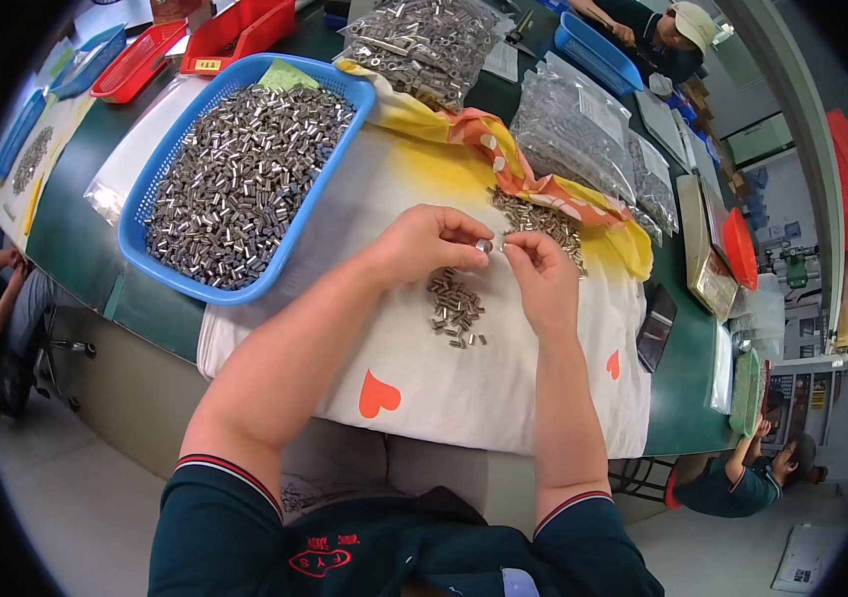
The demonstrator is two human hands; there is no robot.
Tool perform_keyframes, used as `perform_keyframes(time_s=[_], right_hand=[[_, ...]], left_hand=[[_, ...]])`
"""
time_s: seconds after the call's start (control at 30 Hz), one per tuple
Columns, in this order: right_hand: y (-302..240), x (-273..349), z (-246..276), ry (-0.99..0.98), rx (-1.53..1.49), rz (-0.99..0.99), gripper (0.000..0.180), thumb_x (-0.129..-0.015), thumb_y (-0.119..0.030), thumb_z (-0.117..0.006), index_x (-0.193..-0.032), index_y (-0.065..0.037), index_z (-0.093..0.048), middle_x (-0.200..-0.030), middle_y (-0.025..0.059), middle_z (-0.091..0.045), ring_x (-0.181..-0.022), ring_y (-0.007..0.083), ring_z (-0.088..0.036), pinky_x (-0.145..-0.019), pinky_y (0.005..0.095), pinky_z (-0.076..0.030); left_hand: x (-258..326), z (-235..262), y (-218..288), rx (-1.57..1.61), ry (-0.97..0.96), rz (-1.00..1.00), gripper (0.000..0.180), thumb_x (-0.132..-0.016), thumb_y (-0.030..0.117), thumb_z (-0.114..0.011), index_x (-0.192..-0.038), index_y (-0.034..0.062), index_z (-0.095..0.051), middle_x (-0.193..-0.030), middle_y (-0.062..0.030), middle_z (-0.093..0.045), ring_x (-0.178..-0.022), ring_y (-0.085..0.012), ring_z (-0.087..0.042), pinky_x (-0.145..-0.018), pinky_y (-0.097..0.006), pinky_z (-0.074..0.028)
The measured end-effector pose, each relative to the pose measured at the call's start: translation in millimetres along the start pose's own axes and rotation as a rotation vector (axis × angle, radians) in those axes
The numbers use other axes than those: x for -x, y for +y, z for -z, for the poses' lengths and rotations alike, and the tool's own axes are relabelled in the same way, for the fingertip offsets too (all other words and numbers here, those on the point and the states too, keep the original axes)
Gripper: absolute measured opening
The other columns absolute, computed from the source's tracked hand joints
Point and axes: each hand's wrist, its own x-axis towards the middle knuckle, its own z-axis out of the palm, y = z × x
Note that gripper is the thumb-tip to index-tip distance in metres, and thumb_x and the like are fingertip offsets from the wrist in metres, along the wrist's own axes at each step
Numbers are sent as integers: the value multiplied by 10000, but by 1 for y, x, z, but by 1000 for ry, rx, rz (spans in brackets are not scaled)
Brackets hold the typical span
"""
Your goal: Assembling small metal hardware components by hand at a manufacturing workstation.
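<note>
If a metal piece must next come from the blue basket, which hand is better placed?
Probably the left hand: it is nearer to the blue basket, and the right hand is farther to the right. The left does hold a small metal piece, though.

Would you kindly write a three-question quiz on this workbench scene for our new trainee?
1. True or false: the left hand and the right hand are both to the left of the blue basket heaped with metal pieces.
2. How many orange hearts show on the white part of the cloth?
3. What sort of object does the left hand pinch between thumb and fingers?

Key:
1. False; both are to its right.
2. Two.
3. A small, shiny, silvery piece.
</note>
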Motion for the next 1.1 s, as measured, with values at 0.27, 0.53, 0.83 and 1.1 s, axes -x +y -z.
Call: perform_keyframes(time_s=[0.27, 0.53, 0.83, 1.1], right_hand=[[-2, 12, -1, -11, -31, 139, 74, -732, -19, -595, -804, -2, -599, -749, 29, -591, -687, 99, -526, -660, 225, -430], [-9, 19, -4, 56, 220, 296, 69, -696, -8, -591, -764, -19, -592, -744, 69, -590, -696, 169, -563, -655, 259, -443], [-8, 19, -6, 60, 180, 274, 72, -713, -35, -611, -779, -8, -600, -747, 63, -599, -672, 148, -563, -631, 247, -446], [-5, 12, 6, -42, 145, 119, 127, -740, -49, -618, -860, -9, -602, -742, 30, -610, -660, 79, -532, -636, 219, -432]], left_hand=[[-3, -4, -2, 63, -5, -9, 292, -731, 8, -642, -1011, -36, -571, -892, -76, -614, -776, -103, -581, -709, -230, -488], [1, -8, -1, -147, 30, -38, 271, -718, -1, -653, -980, -34, -593, -893, -72, -624, -789, -99, -581, -710, -228, -483], [4, -9, 5, -161, 59, -18, 289, -713, -3, -661, -992, -29, -592, -894, -73, -628, -796, -101, -585, -714, -228, -484], [3, -7, 1, -197, 30, -7, 286, -712, -2, -665, -988, -30, -593, -887, -71, -627, -793, -96, -582, -705, -221, -479]])
